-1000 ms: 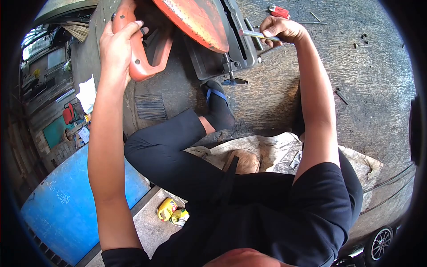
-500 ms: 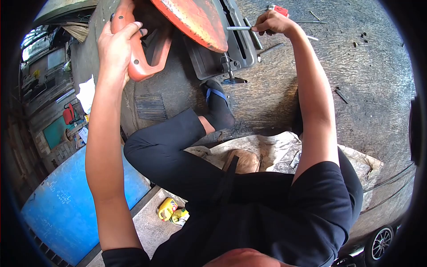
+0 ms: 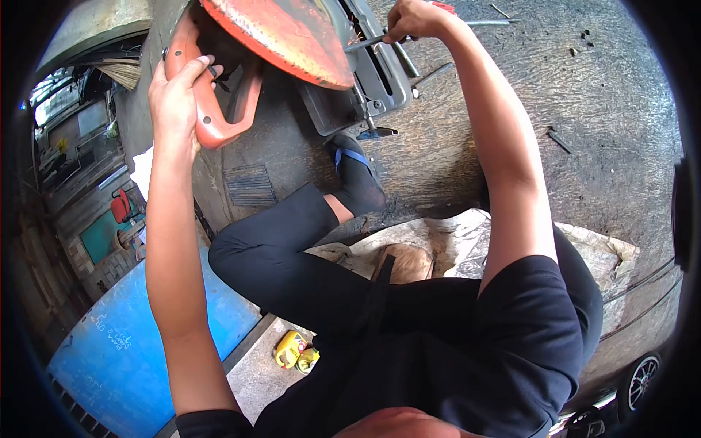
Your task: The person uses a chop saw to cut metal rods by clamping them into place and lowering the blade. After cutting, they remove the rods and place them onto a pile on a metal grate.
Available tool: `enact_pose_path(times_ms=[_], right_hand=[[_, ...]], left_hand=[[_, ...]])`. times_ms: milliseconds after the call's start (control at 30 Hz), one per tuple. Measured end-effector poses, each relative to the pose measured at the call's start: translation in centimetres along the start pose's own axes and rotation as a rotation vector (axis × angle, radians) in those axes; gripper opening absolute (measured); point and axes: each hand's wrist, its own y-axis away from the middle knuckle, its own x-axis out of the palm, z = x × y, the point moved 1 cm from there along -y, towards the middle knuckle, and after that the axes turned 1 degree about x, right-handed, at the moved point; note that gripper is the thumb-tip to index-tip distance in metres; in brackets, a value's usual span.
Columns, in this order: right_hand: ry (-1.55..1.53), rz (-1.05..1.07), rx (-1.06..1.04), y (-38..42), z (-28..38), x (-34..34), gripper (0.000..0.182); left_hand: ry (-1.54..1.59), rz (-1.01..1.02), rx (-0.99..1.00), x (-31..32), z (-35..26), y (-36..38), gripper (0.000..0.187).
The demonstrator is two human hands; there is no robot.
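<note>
My left hand (image 3: pixel 175 102) is wrapped round the orange handle (image 3: pixel 212 120) of a cut-off saw. The saw's worn orange guard (image 3: pixel 285 40) leans over a dark grey base (image 3: pixel 391 91). In my right hand (image 3: pixel 412 20) is a thin metal rod (image 3: pixel 365 44), whose far end lies at the edge of the guard. A few small sparks show there, beside the disc. A clamp screw with a T-shaped handle (image 3: pixel 377 133) sticks out of the base towards my foot.
Loose metal pieces (image 3: pixel 434 79) lie beside the base, and a short dark bolt (image 3: pixel 559 140) is further right. Rods (image 3: pixel 250 185) lie in a row left of my foot. A blue panel (image 3: pixel 146 336) and yellow containers (image 3: pixel 290 349) are at lower left, a wheel (image 3: pixel 642 383) at lower right.
Both hands have shifted left and the saw guard appears lower and further left. The rod has come to the guard's edge, and sparks now show there.
</note>
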Motion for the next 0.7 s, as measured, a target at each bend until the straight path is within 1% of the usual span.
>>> enact_pose_path(times_ms=[67, 133, 167, 200, 267, 300, 333, 400, 533, 633, 700], right_hand=[[0.051, -0.026, 0.046, 0.3, 0.7, -0.2, 0.022], [0.178, -0.05, 0.011, 1.0, 2.0, -0.6, 0.022], [0.224, -0.069, 0.07, 1.7, 2.7, -0.9, 0.024], [0.224, -0.069, 0.073, 2.6, 4.2, -1.0, 0.024], [0.418, -0.101, 0.316, 4.1, 6.4, -1.2, 0.026], [0.403, -0.101, 0.248, 4.1, 6.5, -1.4, 0.028], [0.403, -0.102, 0.25, 3.6, 5.8, -1.3, 0.028], [0.466, -0.125, 0.06, 2.4, 4.8, -1.0, 0.03], [0.439, -0.156, 0.032, 2.2, 4.3, -0.8, 0.029], [0.465, -0.217, 0.044, 2.4, 4.4, -0.5, 0.028], [0.509, -0.276, -0.008, 2.1, 4.2, -0.2, 0.027]], left_hand=[[-0.013, -0.02, -0.011, 0.1, -0.1, 0.1, 0.035], [-0.037, -0.013, -0.021, 0.1, -0.2, 0.1, 0.037], [-0.061, -0.012, -0.031, 0.1, -0.2, 0.1, 0.039], [-0.06, -0.01, -0.031, 0.1, -0.2, 0.1, 0.039], [-0.051, -0.011, -0.035, 0.1, -0.2, 0.1, 0.04], [-0.051, -0.01, -0.036, 0.1, -0.2, 0.1, 0.04], [-0.038, -0.009, -0.023, 0.0, -0.1, 0.1, 0.037], [-0.024, -0.007, -0.01, 0.0, -0.1, 0.1, 0.034], [-0.028, -0.016, -0.014, 0.2, -0.2, 0.1, 0.033], [-0.03, -0.018, -0.014, 0.1, -0.2, 0.1, 0.033], [-0.028, -0.016, -0.013, 0.1, -0.2, 0.1, 0.034]])
